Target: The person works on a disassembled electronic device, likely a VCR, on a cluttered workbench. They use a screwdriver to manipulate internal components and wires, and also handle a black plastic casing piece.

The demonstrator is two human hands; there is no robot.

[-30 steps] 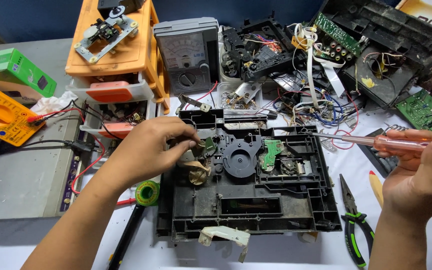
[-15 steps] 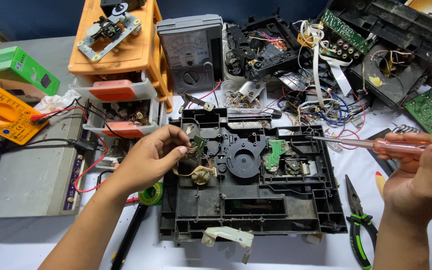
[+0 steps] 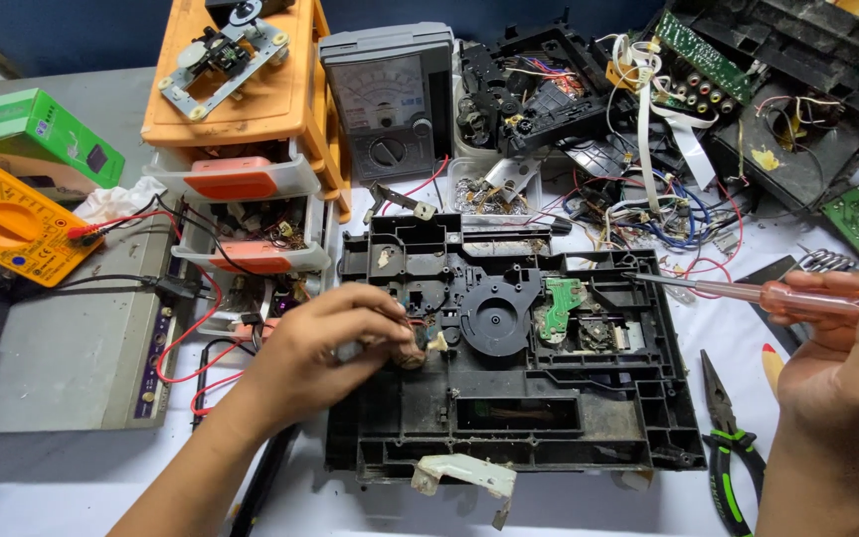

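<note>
A black plastic disc-drive chassis (image 3: 509, 398) lies open before me, with a round black hub (image 3: 494, 320) and a small green circuit board (image 3: 561, 303) in it. My left hand (image 3: 325, 353) rests on the chassis's left side, fingers closed on a small round brownish part (image 3: 412, 350) with thin wires. My right hand (image 3: 847, 373) hovers off the chassis's right edge, holding a screwdriver (image 3: 797, 296) with a clear orange handle. Its metal tip points left, above the chassis's upper right corner.
An orange drawer cabinet (image 3: 251, 109) and a grey analog meter (image 3: 390, 99) stand behind the chassis. At the left are a yellow multimeter (image 3: 12, 224), a green box (image 3: 32, 129) and red leads. Green-handled pliers (image 3: 728, 438) lie at the right. Wires, boards and dismantled casings (image 3: 777, 109) crowd the back right.
My left hand has slid a little toward me along the chassis's left side and closed over the small part. The screwdriver hand has stayed about where it was.
</note>
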